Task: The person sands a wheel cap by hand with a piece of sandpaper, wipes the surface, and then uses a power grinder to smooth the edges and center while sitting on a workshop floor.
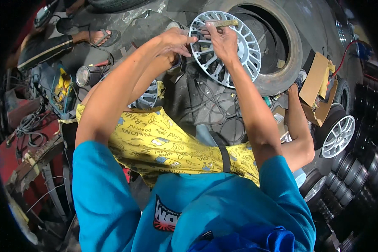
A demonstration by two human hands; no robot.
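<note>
A pale grey alloy wheel face (242,50) with many thin spokes stands tilted in front of me, leaning by a large dusty tyre (290,38). My right hand (223,42) is over the upper part of the wheel, closed on a short, narrow stick (222,23) with a grimy surface and a yellowish end. The stick lies across the spokes near the rim; its exact kind is unclear. At the wheel's left edge, my left hand (175,42) has its thumb and fingers apart, with nothing seen in it. Whether it touches the rim I cannot tell.
Black cables (216,105) run over the floor below the wheel. Another spoked wheel (148,95) sits under my left arm, beside a round can (83,76). An open cardboard box (317,86) and a white wheel (339,136) are to the right. Another person's sandalled foot (101,38) is upper left.
</note>
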